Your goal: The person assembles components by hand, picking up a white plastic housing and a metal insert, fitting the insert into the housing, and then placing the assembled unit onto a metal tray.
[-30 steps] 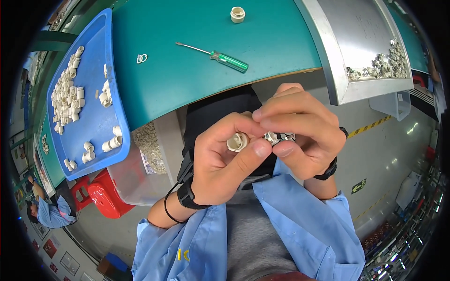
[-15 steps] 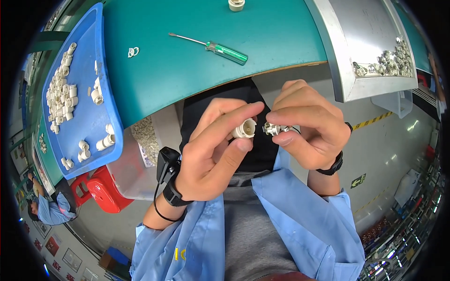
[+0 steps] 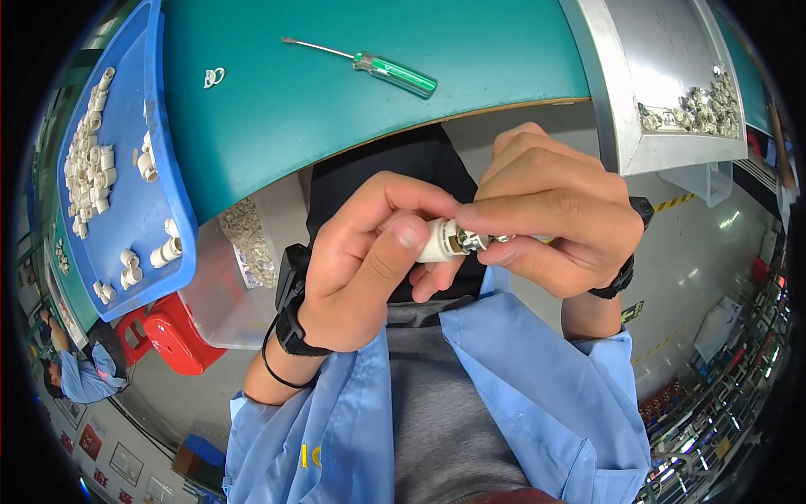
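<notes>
My left hand (image 3: 369, 252) is closed round a white lamp holder shell (image 3: 437, 244), a short ribbed-looking cylinder whose mouth faces right. My right hand (image 3: 558, 214) pinches a small silvery metal contact insert (image 3: 476, 241) between thumb and forefinger. The insert's left end meets the mouth of the shell, and how deep it sits I cannot tell. Both hands are above my lap, in front of the bench edge. Fingers hide part of each piece.
On the green bench (image 3: 252, 143) lie a green-handled screwdriver (image 3: 395, 74) and two white rings (image 3: 214, 78). A blue tray (image 3: 180, 244) of white shells stands left; a metal tray (image 3: 625, 155) with metal inserts stands right. Below left are a clear bin (image 3: 214, 311) and red stool (image 3: 180, 336).
The metal insert and the white shell, apart before, now meet end to end. My left hand has turned the shell's mouth to the right. The whole view has shifted slightly.
</notes>
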`<state>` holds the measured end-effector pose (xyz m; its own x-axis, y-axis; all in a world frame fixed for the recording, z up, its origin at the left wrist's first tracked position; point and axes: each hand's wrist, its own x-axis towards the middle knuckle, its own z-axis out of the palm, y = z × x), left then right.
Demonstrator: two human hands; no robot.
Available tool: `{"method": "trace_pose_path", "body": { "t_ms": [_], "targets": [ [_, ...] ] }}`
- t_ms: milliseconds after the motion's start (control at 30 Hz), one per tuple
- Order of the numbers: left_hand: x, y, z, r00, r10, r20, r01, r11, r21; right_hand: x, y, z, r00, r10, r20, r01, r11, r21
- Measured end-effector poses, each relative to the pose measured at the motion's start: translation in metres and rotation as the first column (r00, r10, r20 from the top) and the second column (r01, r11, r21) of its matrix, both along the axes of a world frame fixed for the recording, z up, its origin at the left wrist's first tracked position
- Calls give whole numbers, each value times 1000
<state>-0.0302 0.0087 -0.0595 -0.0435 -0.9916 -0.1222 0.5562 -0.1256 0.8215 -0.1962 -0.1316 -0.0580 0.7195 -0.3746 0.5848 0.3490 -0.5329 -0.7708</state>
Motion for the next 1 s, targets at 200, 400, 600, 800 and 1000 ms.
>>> {"method": "trace_pose_path", "body": {
  "t_ms": [200,400,600,800,1000],
  "targets": [
    [-4,0,-3,992,9,-130,-11,1000,-13,0,6,-3,1000,-22,1,23,1000,-18],
    [-12,4,9,990,90,-104,-84,995,59,-3,13,-3,998,-64,8,62,991,122],
    [-13,6,13,995,70,72,-70,998,6,-5,14,-9,996,-45,71,32,985,169],
    [-9,5,14,1000,13,1,-13,997,75,-6,12,-10,996,-35,81,27,994,103],
    [-6,4,16,998,-50,-30,54,986,157,-8,10,-10,998,-7,69,-1,993,114]
  ]
}}
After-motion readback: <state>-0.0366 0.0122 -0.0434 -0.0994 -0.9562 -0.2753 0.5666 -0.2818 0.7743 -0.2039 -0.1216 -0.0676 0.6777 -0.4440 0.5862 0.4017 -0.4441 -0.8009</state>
